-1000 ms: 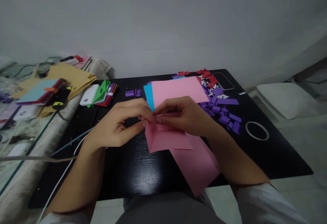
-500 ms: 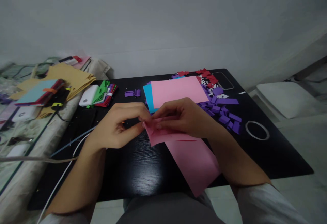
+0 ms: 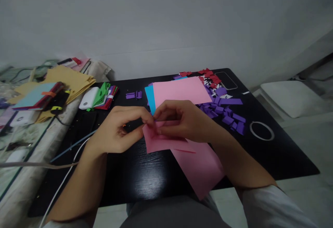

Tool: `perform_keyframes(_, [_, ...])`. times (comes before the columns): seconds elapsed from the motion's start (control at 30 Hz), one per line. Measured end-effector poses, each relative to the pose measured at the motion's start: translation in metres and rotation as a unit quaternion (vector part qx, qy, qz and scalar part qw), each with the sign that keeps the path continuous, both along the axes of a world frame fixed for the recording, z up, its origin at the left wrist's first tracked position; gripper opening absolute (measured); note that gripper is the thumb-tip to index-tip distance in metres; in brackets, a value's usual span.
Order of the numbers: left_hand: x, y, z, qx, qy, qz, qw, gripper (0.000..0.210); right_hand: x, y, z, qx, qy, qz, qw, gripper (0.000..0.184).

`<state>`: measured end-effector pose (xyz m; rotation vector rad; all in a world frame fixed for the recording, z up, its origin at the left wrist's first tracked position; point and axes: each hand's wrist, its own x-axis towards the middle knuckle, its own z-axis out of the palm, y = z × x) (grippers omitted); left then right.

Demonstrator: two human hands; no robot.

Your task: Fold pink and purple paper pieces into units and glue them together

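Both hands meet above the front middle of the black table. A folded piece of pink paper [image 3: 162, 144] is between them, its left end bent up and a narrow slit-like edge along its lower right. My right hand [image 3: 183, 122] pinches its upper part, thumb on the near face and fingers curled behind. At the upper left corner, my left hand [image 3: 123, 129] has thumb and index fingertip closed on the paper's edge. Under the folded piece, a flat pink sheet [image 3: 201, 169] slants toward the table's front edge. My wrist hides part of its right side.
Behind my hands lie a pink sheet [image 3: 182, 91] and a blue sheet [image 3: 150, 96]. Purple paper pieces [image 3: 229, 117] and red scraps [image 3: 212, 77] are heaped to the right, near a ring [image 3: 262, 131]. Bundled coloured papers [image 3: 105, 96] and a white cable [image 3: 62, 183] are left.
The folded pink paper has shifted slightly left and down, its left end showing more of its face. My hands keep nearly the same place, and the view has moved slightly.
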<state>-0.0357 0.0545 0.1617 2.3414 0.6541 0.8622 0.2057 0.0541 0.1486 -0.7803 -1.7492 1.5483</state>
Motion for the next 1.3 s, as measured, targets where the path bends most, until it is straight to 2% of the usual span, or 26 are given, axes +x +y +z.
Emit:
perform_keyframes(0.13, [0.0000,-0.0002,-0.0022,-0.001,-0.012,0.007,1.000,0.013,0.0004,-0.0020,0.0028,-0.007,-0.002,-0.010,1.000,0.030])
perform_keyframes(0.33, [0.0000,0.0003,-0.0050,0.006,-0.057,0.000,0.998,0.012,0.0023,-0.0021,0.0043,-0.019,0.014,-0.005,1.000,0.026])
perform_keyframes(0.67, [-0.0001,-0.0015,-0.0055,-0.002,-0.083,0.000,0.997,0.008,0.0032,-0.0020,0.0060,0.009,0.026,-0.004,1.000,0.021])
perform_keyframes(0.8, [-0.0003,-0.0023,-0.0057,-0.008,-0.079,0.003,0.997,0.009,0.0035,-0.0023,0.0085,-0.002,0.034,-0.011,0.999,0.021])
perform_keyframes(1.03, [-0.0003,-0.0036,-0.0051,0.007,-0.066,0.021,0.998,0.012,0.0042,-0.0030,0.0079,-0.028,0.036,-0.015,0.999,0.011])
perform_keyframes(1.3, [-0.0007,-0.0013,-0.0057,0.021,-0.060,0.032,0.997,0.010,0.0050,-0.0028,0.0097,-0.017,0.010,-0.019,1.000,0.011])
